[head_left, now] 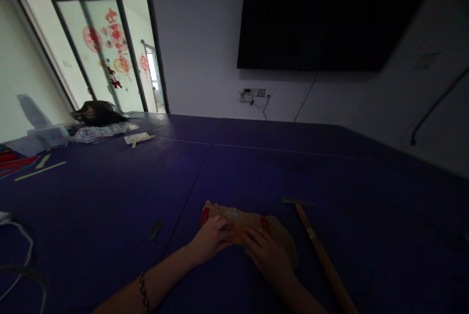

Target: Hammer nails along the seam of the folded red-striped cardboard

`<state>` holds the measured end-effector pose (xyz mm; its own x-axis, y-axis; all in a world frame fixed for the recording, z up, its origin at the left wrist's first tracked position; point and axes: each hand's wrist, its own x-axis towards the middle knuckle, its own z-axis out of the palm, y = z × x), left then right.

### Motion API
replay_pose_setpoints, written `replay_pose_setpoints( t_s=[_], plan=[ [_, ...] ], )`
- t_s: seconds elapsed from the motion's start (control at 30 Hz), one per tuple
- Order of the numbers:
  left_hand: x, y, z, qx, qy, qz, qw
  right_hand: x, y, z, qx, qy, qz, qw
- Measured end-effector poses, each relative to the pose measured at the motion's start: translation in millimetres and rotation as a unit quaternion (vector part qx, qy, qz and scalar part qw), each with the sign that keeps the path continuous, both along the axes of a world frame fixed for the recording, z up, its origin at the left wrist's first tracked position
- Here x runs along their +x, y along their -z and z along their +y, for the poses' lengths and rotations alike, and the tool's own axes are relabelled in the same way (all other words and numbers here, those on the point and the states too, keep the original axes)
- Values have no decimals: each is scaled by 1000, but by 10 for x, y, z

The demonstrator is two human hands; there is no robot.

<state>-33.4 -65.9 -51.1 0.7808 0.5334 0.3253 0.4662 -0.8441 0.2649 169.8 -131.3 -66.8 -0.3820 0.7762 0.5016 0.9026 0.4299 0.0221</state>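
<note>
Purple table (249, 172); left hand (214, 237) and right hand (267, 254) fingers-down on brown packet (249, 218), can't tell if either pinches it. Hammer (319, 244) at packet's 3 o'clock, nails (156, 229) at 9.

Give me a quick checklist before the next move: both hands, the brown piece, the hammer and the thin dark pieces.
1. Left hand on the brown piece: ok.
2. Right hand on it too: ok.
3. Hammer apart from the right hand: ok, lying to its right.
4. Thin dark pieces apart from the brown piece: ok, left of it.
5. Anything hidden beneath the fingers: cannot tell.
</note>
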Motion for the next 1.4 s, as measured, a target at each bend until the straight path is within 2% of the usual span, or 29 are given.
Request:
replay_pose_setpoints(
  t_s=[0.37,0.57,0.7,0.87,1.07,1.2,1.3,1.37,1.4],
  plan=[
    [-4,-22,-19,-16,-6,1,1000,-27,149,-1,40,-6,33,999],
    [3,-41,-52,-4,-19,32,999,-71,124,-67,66,-12,81,994],
    [22,-38,-90,16,-41,58,997,-108,53,-124,64,-49,89,993],
    [50,-11,-121,39,-64,70,995,-167,-40,-176,72,-138,92,983],
    [36,13,-144,73,-67,95,990,-230,-54,-204,65,-176,74,979],
    [9,-73,-199,100,-62,82,990,-248,-34,-239,61,-189,74,977],
    [-127,-202,-219,130,-71,47,988,-243,-55,-266,55,-202,81,975],
    [-326,-296,-217,138,-110,18,984,-234,-95,-275,50,-209,88,973],
    [-457,-338,-217,129,-151,5,980,-229,-119,-275,50,-210,91,972]
  ],
)
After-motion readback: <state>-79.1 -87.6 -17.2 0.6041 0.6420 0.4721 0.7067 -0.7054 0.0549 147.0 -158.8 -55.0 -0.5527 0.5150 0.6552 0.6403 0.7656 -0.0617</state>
